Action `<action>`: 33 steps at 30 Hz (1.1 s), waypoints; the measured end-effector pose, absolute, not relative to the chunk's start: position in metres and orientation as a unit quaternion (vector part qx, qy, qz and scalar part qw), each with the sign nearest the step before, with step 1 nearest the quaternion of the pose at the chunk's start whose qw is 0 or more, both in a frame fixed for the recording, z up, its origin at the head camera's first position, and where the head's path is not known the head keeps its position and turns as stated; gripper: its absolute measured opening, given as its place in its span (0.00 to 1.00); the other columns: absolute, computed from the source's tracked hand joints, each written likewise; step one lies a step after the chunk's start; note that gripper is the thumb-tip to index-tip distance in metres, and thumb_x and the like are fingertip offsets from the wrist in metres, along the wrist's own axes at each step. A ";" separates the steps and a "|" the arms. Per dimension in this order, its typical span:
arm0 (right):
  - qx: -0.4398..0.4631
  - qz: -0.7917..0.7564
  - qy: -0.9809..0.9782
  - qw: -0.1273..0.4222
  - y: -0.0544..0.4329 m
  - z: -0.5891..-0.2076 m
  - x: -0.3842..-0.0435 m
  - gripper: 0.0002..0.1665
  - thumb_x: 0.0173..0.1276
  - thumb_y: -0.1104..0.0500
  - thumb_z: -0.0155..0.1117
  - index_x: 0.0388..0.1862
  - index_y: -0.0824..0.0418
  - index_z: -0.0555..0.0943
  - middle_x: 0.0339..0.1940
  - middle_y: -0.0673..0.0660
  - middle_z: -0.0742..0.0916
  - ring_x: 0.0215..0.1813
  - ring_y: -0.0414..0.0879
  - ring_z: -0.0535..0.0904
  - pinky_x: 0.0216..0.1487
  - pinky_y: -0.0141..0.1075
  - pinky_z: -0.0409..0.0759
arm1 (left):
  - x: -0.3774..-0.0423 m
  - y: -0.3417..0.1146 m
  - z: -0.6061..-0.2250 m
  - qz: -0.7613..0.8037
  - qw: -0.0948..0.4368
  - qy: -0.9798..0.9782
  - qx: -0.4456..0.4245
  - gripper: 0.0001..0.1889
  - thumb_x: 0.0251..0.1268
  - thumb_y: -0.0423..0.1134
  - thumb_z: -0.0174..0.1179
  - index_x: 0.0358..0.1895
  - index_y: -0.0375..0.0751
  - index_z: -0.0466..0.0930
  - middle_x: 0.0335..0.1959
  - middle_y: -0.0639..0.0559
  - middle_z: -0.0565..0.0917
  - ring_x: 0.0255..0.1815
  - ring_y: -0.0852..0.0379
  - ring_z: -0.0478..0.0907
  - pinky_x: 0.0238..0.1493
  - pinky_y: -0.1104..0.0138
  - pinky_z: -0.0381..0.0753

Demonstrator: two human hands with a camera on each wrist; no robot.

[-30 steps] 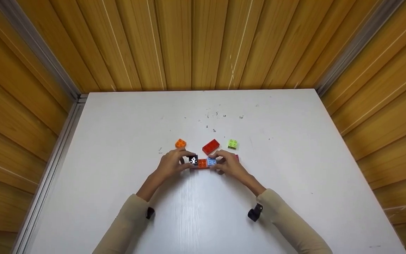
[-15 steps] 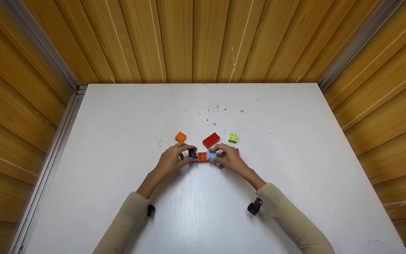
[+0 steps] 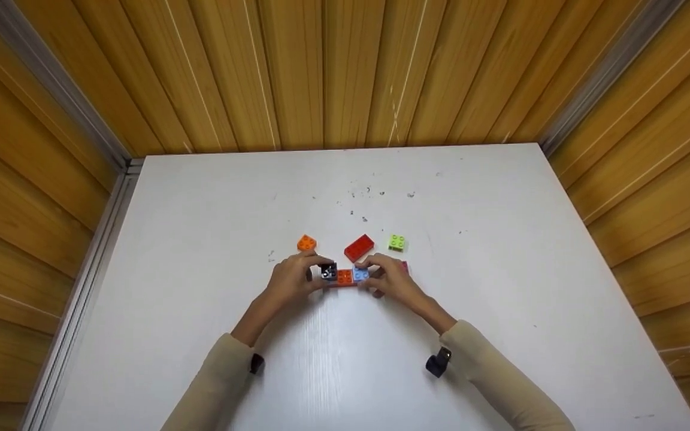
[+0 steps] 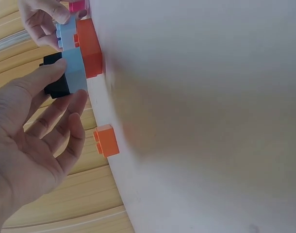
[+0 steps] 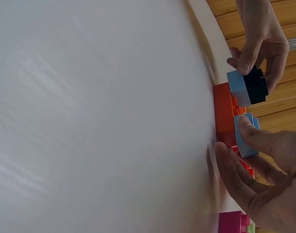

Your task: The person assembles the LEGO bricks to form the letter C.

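An orange-red brick (image 4: pixel 91 48) stands on the white table between the two hands, its studs showing in the middle. Over its left end sits a light blue brick (image 4: pixel 76 73) with a black brick (image 4: pixel 61 88) stacked on top. My left hand (image 3: pixel 288 278) pinches this pair between thumb and fingers. At the right end of the orange-red brick is another light blue brick (image 3: pixel 360 274), pinched by my right hand (image 3: pixel 398 281). Fingers partly cover both blue bricks, so I cannot tell how firmly they are seated.
Behind the hands lie an orange brick (image 3: pixel 306 243), a longer red brick (image 3: pixel 359 248) and a lime green brick (image 3: pixel 397 242). A pink brick (image 5: pixel 230 222) is beside my right hand. Wood-patterned panels (image 3: pixel 345 78) enclose the table's back and sides.
The head view tilts a little up and down. Both hands keep hold of the same bricks, with no clear movement on the table.
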State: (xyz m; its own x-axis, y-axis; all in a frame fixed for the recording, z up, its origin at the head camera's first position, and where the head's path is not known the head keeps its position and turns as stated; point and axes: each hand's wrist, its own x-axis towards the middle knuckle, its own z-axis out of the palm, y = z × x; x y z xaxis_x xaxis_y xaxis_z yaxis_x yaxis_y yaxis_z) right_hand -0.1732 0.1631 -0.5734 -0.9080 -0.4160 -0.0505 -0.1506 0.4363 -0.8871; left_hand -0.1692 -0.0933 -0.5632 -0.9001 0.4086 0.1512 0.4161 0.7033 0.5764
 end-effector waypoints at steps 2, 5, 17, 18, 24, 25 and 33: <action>-0.167 -0.500 0.840 0.127 0.163 -0.573 -0.173 0.18 0.62 0.70 0.73 0.51 0.63 0.82 0.57 0.64 0.85 0.38 0.54 0.87 0.30 0.39 0.87 | -0.169 -0.093 -0.562 -0.309 0.010 -0.925 -0.221 0.20 0.55 0.39 0.77 0.54 0.49 0.89 0.39 0.51 0.85 0.31 0.57 0.79 0.32 0.66 0.79; -0.161 -0.491 0.847 0.127 0.161 -0.572 -0.173 0.19 0.62 0.70 0.74 0.51 0.61 0.82 0.57 0.62 0.86 0.38 0.52 0.86 0.31 0.37 0.87 | -0.169 -0.094 -0.562 -0.306 0.013 -0.927 -0.215 0.20 0.55 0.39 0.78 0.54 0.49 0.89 0.40 0.51 0.85 0.31 0.57 0.79 0.32 0.66 0.78; -0.169 -0.500 0.839 0.131 0.167 -0.572 -0.161 0.19 0.62 0.70 0.73 0.51 0.62 0.82 0.54 0.63 0.85 0.36 0.48 0.86 0.30 0.38 0.87 | -0.156 -0.087 -0.560 -0.296 0.002 -0.931 -0.211 0.21 0.54 0.38 0.78 0.53 0.48 0.89 0.40 0.52 0.85 0.31 0.58 0.79 0.32 0.67 0.77; -0.176 -0.500 0.838 0.127 0.168 -0.573 -0.161 0.19 0.62 0.70 0.73 0.51 0.63 0.82 0.53 0.64 0.85 0.35 0.47 0.86 0.29 0.37 0.87 | -0.156 -0.087 -0.560 -0.298 0.002 -0.931 -0.213 0.21 0.54 0.39 0.78 0.53 0.48 0.89 0.40 0.51 0.85 0.32 0.57 0.79 0.32 0.66 0.78; -0.188 -0.502 0.835 0.124 0.171 -0.575 -0.156 0.18 0.62 0.70 0.73 0.51 0.64 0.81 0.54 0.65 0.84 0.35 0.50 0.87 0.28 0.38 0.86 | -0.151 -0.085 -0.560 -0.298 0.015 -0.927 -0.227 0.21 0.55 0.47 0.77 0.52 0.47 0.89 0.40 0.51 0.86 0.33 0.55 0.82 0.33 0.68 0.79; -0.185 -0.504 0.834 0.126 0.171 -0.575 -0.156 0.18 0.62 0.70 0.73 0.50 0.63 0.81 0.55 0.65 0.85 0.35 0.52 0.87 0.29 0.38 0.87 | -0.151 -0.086 -0.559 -0.295 0.016 -0.928 -0.227 0.21 0.55 0.48 0.77 0.52 0.48 0.89 0.39 0.51 0.86 0.33 0.56 0.82 0.33 0.69 0.79; -0.196 -0.506 0.832 0.118 0.166 -0.578 -0.152 0.16 0.61 0.68 0.74 0.48 0.63 0.82 0.57 0.66 0.86 0.36 0.58 0.88 0.29 0.41 0.87 | -0.152 -0.087 -0.553 -0.253 0.008 -0.939 -0.233 0.19 0.52 0.48 0.79 0.48 0.51 0.91 0.34 0.52 0.85 0.31 0.56 0.80 0.29 0.65 0.78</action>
